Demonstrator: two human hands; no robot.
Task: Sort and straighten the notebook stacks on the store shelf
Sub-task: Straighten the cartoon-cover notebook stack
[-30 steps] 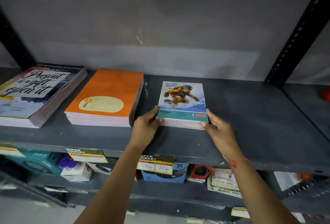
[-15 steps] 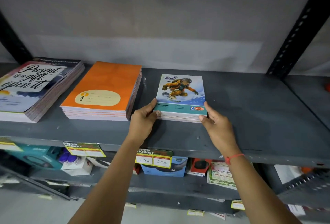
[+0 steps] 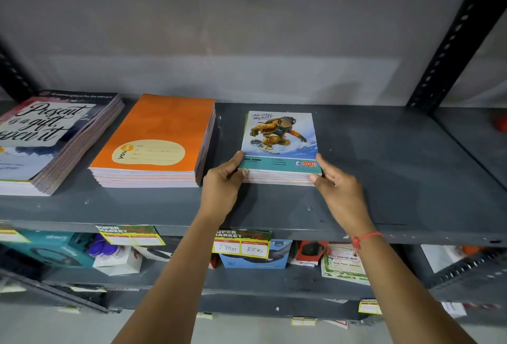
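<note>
Three notebook stacks lie on the grey metal shelf (image 3: pixel 384 179). A small stack with a snowboarder cover (image 3: pixel 279 138) sits in the middle. My left hand (image 3: pixel 222 187) grips its front left corner, thumb on the cover. My right hand (image 3: pixel 337 190) holds the front right corner, thumb against the stack's edge. Left of it lies the orange stack (image 3: pixel 162 135), edges even. At the far left is a taller stack with a "Present is a gift" cover (image 3: pixel 46 135), partly cut off by the frame.
A black slotted upright (image 3: pixel 452 36) rises at the back right. Price tags (image 3: pixel 241 243) hang on the shelf's front edge. The lower shelf holds boxed goods (image 3: pixel 255 258) and a printed packet (image 3: pixel 343 264). The shelf is bare to the right of the snowboarder stack.
Both hands stay on the snowboarder stack's front corners; the stack appears pushed slightly back on the shelf. The view has shifted a little downward.
</note>
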